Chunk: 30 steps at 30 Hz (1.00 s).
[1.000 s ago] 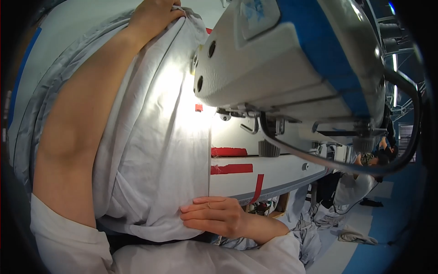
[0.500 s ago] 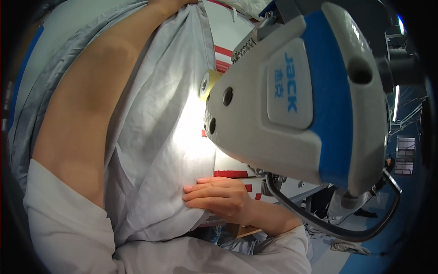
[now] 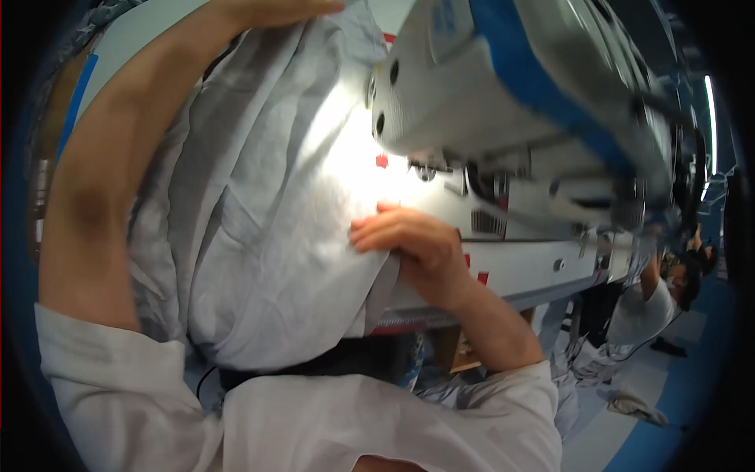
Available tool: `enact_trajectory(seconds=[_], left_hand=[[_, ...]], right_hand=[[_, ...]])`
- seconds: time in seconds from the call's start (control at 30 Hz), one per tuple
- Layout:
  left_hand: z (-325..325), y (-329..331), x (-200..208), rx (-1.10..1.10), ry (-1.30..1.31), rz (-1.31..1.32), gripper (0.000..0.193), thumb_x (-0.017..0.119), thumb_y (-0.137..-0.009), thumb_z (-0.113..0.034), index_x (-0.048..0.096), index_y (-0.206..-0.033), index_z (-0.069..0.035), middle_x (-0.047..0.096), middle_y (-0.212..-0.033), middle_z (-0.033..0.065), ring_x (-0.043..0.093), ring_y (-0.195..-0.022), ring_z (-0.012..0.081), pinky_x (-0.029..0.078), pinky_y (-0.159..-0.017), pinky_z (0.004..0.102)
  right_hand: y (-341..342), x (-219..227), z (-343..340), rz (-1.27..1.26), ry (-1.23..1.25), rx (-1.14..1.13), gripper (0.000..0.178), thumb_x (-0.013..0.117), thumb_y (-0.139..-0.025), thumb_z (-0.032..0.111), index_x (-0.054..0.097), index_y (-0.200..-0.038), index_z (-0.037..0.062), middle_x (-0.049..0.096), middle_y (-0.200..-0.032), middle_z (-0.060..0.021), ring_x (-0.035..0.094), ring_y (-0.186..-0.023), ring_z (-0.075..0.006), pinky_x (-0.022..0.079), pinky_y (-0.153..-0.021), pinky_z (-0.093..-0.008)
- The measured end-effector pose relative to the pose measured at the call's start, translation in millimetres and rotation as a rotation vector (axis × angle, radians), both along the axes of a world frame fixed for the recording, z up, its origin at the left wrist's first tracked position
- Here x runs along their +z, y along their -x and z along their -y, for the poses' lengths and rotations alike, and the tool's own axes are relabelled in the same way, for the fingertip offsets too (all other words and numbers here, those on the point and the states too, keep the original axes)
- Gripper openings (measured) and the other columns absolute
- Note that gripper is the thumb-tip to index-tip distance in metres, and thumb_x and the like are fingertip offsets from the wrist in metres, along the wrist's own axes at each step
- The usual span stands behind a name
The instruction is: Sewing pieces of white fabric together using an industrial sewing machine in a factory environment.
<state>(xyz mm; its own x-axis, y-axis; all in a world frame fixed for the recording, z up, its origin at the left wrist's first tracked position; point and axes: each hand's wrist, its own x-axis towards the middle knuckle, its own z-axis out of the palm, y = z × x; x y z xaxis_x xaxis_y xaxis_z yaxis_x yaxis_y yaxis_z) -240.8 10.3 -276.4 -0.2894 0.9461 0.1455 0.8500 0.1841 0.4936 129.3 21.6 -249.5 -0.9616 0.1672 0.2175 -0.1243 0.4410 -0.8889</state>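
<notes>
Pale grey-white cloth (image 3: 267,244) lies in loose folds across the sewing machine's bed and hangs over the near edge. At the far end, my left hand (image 3: 287,11) rests over the cloth with its visible fingers stretched out; the top of the frame cuts it off. My right hand (image 3: 421,244) is on the cloth's right edge, nearer to me, fingers extended and fingertips touching the fabric; its thumb is hidden. Between my hands stands the white-and-blue head of the sewing machine (image 3: 464,86), its lamp lighting the cloth brightly. The needle area is hidden behind the head.
The white machine table (image 3: 519,263) runs to the right, with small red marks on it. Under it is a wooden drawer or box (image 3: 465,352). Another person (image 3: 641,315) sits further right. A crumpled cloth (image 3: 635,409) lies on the floor.
The view has shifted, so the machine head appears higher and more of the table and the other person shows. My right hand, still on the cloth edge, has its fingers more bent.
</notes>
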Motion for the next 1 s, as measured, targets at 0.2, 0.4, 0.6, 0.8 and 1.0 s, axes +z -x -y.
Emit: enact_trajectory(seconds=[0.2,0.4,0.6,0.8,1.0], left_hand=[[169.6,-178.6,71.0,-0.178,0.114,0.42,0.063,0.051,-0.095,-0.037,0.031,-0.143,-0.002,0.028,-0.15,0.0176,0.025,-0.14,0.0279,0.022,-0.112,0.0377],[254.7,-209.2,29.5,-0.036,0.119,0.118,0.062,0.055,-0.089,-0.014,0.03,-0.145,-0.003,0.027,-0.151,0.0165,0.026,-0.14,0.0305,0.023,-0.113,0.0354],[243.6,-227.6,45.0,0.086,-0.082,-0.147,0.05,0.055,-0.083,0.005,0.046,-0.132,0.0,0.047,-0.136,0.0165,0.044,-0.127,0.0325,0.035,-0.105,0.036],[280.9,-334.3,41.2,-0.091,-0.182,0.018,0.015,0.069,-0.08,-0.011,0.064,-0.092,-0.003,0.066,-0.081,0.0089,0.065,-0.07,0.0256,0.052,-0.061,0.0322],[276.7,-343.6,21.4,0.001,0.167,0.138,0.021,0.069,-0.082,-0.018,0.057,-0.074,-0.003,0.052,-0.063,0.0094,0.057,-0.056,0.0275,0.044,-0.05,0.0349]], right_hand=[[-39.3,-39.1,59.1,0.326,1.04,-0.285,0.061,0.055,-0.087,0.005,0.031,-0.142,-0.0007,0.044,-0.139,-0.016,0.04,-0.131,-0.0281,0.033,-0.108,-0.0385],[-72.1,-50.5,148.2,0.462,1.344,0.023,0.049,0.068,-0.086,0.011,0.05,-0.13,-0.0018,0.057,-0.125,-0.0154,0.054,-0.115,-0.0227,0.043,-0.097,-0.0357],[-93.0,-59.9,194.2,0.552,1.142,0.132,0.024,0.06,-0.093,0.022,0.067,-0.101,-0.0001,0.067,-0.083,-0.0022,0.06,-0.07,-0.0072,0.05,-0.061,-0.0246],[-108.1,-61.1,216.3,0.457,0.704,-0.018,0.023,0.06,-0.091,0.022,0.065,-0.088,0.0004,0.063,-0.067,-0.0112,0.063,-0.059,-0.0188,0.049,-0.054,-0.0314],[-111.0,-60.1,218.9,0.303,0.012,-0.046,0.021,0.062,-0.085,0.021,0.061,-0.076,0.0018,0.06,-0.063,-0.0162,0.061,-0.06,-0.0345,0.049,-0.057,-0.0436]])
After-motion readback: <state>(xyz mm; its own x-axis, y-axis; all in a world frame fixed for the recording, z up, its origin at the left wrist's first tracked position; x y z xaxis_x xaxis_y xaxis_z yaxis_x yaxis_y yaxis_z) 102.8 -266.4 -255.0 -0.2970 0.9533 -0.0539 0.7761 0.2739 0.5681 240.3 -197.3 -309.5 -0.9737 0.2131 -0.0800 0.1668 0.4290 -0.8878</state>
